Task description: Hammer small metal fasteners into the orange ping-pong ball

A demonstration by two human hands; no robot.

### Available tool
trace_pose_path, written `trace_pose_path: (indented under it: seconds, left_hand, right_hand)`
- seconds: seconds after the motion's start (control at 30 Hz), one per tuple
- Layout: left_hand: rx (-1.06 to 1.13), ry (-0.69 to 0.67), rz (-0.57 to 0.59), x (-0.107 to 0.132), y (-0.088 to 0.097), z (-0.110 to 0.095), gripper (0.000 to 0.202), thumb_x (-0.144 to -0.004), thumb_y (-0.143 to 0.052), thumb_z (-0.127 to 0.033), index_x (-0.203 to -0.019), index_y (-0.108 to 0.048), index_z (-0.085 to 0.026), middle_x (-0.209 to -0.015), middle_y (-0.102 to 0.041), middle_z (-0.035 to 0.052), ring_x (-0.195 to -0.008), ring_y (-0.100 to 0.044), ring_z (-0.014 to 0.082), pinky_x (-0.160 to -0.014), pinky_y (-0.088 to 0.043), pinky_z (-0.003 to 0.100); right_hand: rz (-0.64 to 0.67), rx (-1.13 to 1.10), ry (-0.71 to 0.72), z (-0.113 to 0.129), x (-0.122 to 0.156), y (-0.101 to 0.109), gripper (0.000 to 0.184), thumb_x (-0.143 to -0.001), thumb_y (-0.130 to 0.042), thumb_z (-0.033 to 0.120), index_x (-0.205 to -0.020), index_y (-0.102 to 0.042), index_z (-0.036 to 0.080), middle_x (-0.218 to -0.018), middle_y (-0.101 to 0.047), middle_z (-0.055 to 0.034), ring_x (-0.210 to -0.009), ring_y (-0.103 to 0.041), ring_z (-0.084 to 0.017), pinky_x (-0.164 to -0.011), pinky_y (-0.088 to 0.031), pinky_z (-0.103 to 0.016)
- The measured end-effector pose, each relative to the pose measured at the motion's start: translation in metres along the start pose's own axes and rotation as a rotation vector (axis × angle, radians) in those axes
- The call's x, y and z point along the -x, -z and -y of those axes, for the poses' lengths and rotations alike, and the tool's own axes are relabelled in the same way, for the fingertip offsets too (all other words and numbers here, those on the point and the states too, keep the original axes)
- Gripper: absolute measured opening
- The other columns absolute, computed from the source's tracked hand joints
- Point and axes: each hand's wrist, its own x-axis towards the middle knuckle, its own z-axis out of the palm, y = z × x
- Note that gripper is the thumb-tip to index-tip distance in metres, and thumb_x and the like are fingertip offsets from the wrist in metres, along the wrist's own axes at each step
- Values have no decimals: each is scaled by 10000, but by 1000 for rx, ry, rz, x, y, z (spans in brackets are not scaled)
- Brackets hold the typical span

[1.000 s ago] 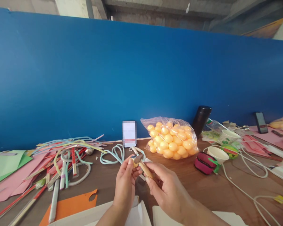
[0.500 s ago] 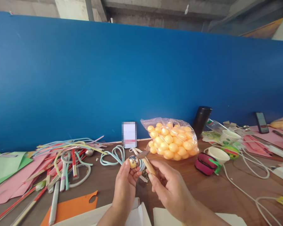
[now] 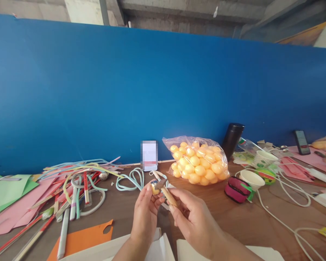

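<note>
Two things are in my grip, over the table (image 3: pixel 233 221), well on my side of its far edge. My L hand (image 3: pixel 145 214) pinches the shiny ball (image 3: pixel 154 187); my R hand (image 3: pixel 192 217) is closed round the wooden handle of the small hammer (image 3: pixel 170 198). Hammer's long axis goes from R palm fwd & left, so its head is at the ball's right side, v. near; if touching, can't tell.
</note>
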Motion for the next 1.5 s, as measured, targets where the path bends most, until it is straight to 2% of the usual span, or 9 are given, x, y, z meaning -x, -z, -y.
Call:
trace_pose_path:
  seconds: [0.13,0.27,0.37,0.77,0.9,1.03,1.2,1.37,1.5]
  left_hand:
    - [-20,-9,-2,-1,1,0,289,-819,-664,-328,-1036,-662,-138,-835,-684,68,-729,-636,145,-674,-542,265]
    - [-16,-1,-20,-1,3,1,325,-816,-668,-302,-1101,-644,-147,-854,-687,71,-732,-636,146,-684,-541,271]
    - [-24,-11,-19,0,3,1,332,-805,-680,-303,-1094,-648,-143,-844,-684,71,-726,-635,149,-680,-541,277]
    - [-34,-16,-54,-1,3,3,302,-795,-693,-309,-1051,-660,-150,-842,-691,61,-719,-638,140,-684,-541,267]
    - [-24,-10,-61,-1,3,2,309,-808,-682,-292,-1083,-647,-155,-855,-694,62,-727,-639,138,-690,-547,266]
    - [-4,7,-70,-1,2,1,250,-816,-673,-301,-997,-660,-131,-837,-687,72,-712,-636,140,-667,-556,264]
    - [46,43,-116,-2,0,0,169,-833,-653,-279,-878,-650,-116,-759,-651,52,-645,-614,119,-592,-554,234]
    - [48,51,-142,-5,3,3,173,-864,-610,-275,-884,-643,-106,-778,-660,73,-629,-606,115,-576,-555,233]
    - [37,41,-145,-6,3,3,181,-861,-616,-288,-882,-639,-110,-809,-672,86,-631,-606,116,-571,-555,233]
  right_hand:
    - [-32,10,6,0,1,0,316,-925,-503,201,-1236,-547,243,-775,-660,-16,-586,-632,-150,-553,-556,-237]
    - [0,14,-8,1,0,0,320,-913,-505,176,-1223,-555,237,-999,-694,-66,-593,-649,-137,-549,-563,-236]
    - [-14,20,6,2,0,0,335,-912,-507,174,-1236,-542,251,-1064,-688,-70,-609,-646,-134,-554,-567,-233]
    - [29,38,-25,1,1,1,308,-917,-490,175,-1211,-548,246,-999,-683,-59,-598,-644,-138,-548,-559,-238]
    - [8,40,-15,1,1,0,322,-916,-493,173,-1227,-534,243,-1059,-684,-71,-592,-637,-132,-555,-561,-243]
    - [17,45,-17,1,-1,1,326,-908,-501,156,-1219,-554,235,-1061,-696,-70,-590,-657,-134,-558,-566,-243]
    - [-93,123,-8,-5,-3,13,340,-907,-532,201,-1246,-558,223,-1075,-711,-90,-852,-710,-230,-772,-594,-345]
    - [-111,331,-39,-31,8,30,386,-908,-503,221,-1293,-515,243,-1280,-638,-95,-1169,-599,-262,-1013,-478,-422]
    - [-59,518,-225,-60,23,42,449,-892,-456,250,-1336,-474,185,-1344,-587,-128,-1220,-562,-264,-1026,-468,-418]
